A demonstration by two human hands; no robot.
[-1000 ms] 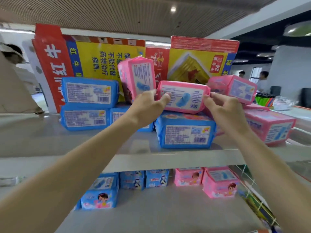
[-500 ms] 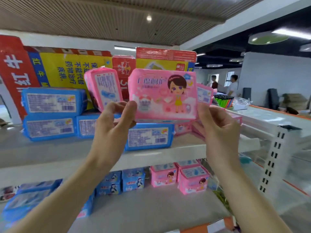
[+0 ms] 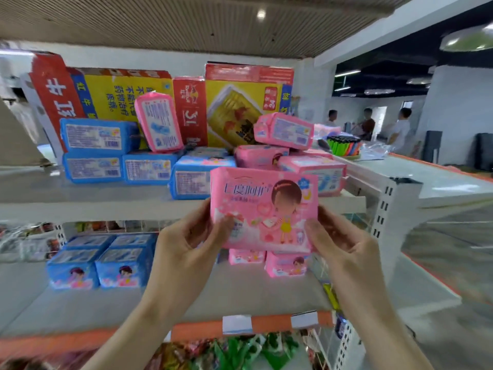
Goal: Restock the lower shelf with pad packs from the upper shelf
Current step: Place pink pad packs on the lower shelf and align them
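**Aloft, a pink pad pack point(image 3: 264, 209) in both hands**

The left hand point(image 3: 186, 244) and right hand point(image 3: 338, 244) pinch the upright pack's sides. Behind the grip runs the upper shelf point(image 3: 106, 209) edge; below it lies the lower shelf point(image 3: 240, 292).

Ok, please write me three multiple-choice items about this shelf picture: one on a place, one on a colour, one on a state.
1. On the lower shelf, where do the blue packs stand relative to the pink packs?
A) to the right B) on top C) to the left

2. What colour is the held pack?
A) blue B) pink C) green

3. How is the held pack held?
A) by the left hand and the right hand B) by one hand only C) it lies on a shelf

Key: 1 C, the blue group is at the left end. 2 B, its wrapper is pink. 3 A, fingers of both hands pinch its lower corners.
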